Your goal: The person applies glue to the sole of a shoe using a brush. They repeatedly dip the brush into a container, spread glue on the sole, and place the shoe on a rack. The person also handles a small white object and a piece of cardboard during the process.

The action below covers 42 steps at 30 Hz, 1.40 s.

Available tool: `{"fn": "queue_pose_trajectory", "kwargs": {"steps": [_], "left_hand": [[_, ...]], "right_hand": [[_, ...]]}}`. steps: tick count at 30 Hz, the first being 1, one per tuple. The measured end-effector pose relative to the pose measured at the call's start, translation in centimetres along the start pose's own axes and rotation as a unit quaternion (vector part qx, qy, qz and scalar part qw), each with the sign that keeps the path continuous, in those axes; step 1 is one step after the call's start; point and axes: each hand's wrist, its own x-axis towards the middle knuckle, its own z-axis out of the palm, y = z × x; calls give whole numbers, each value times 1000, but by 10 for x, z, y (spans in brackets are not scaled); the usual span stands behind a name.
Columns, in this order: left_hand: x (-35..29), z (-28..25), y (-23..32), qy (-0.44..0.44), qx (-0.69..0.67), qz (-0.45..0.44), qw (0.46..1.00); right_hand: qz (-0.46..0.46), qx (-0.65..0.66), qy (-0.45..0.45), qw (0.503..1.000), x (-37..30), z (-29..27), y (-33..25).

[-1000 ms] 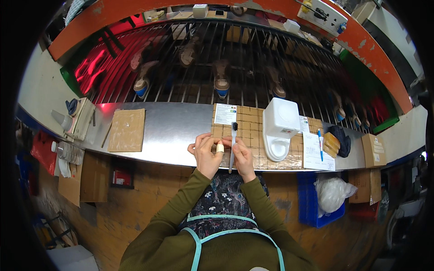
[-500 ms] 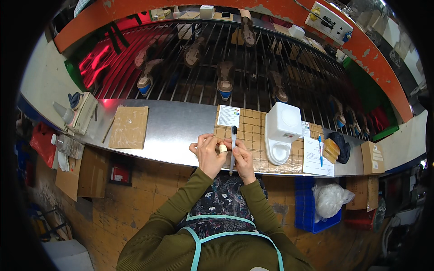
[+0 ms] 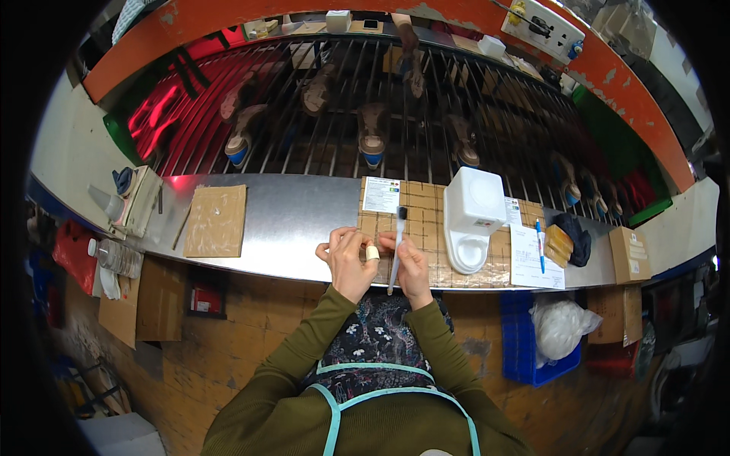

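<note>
My right hand (image 3: 413, 267) is closed around a toothbrush-like brush (image 3: 396, 254), its pale handle slanting down and its dark bristles pointing up. Beside it, over the front edge of the bench, my left hand (image 3: 350, 264) has its fingers curled in a pinch. A cream cover (image 3: 372, 252) wraps one of its fingers. What the left fingertips hold, if anything, is too hidden to make out. Brown shoe parts with blue patches, one of them a shoe part (image 3: 372, 134) straight ahead, lie on the metal rods beyond the bench.
A white dispenser (image 3: 473, 205) stands on the taped cardboard mat (image 3: 418, 205), right of my hands. Papers, a blue pen (image 3: 541, 247) and a yellow block (image 3: 559, 245) lie further right. A cardboard square (image 3: 216, 220) is at left. Across the rods, another person's hand (image 3: 408, 34) touches a shoe part.
The shoe parts have shifted slightly along the rods, and the other person's hand has reached further in over them. My hands keep nearly the same pose, with the brush tilted slightly more.
</note>
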Motion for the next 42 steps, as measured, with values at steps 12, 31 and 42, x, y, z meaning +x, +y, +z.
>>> {"fn": "queue_pose_trajectory", "kwargs": {"steps": [12,31,42], "left_hand": [[8,-22,14,-28,-139,-29,989],[10,-3,28,-47,-51,97,993],[12,2,21,-20,-17,177,984]], "right_hand": [[38,151,49,987,4,-14,3],[58,119,34,991,1,-15,10],[97,117,24,988,-1,-13,3]]}}
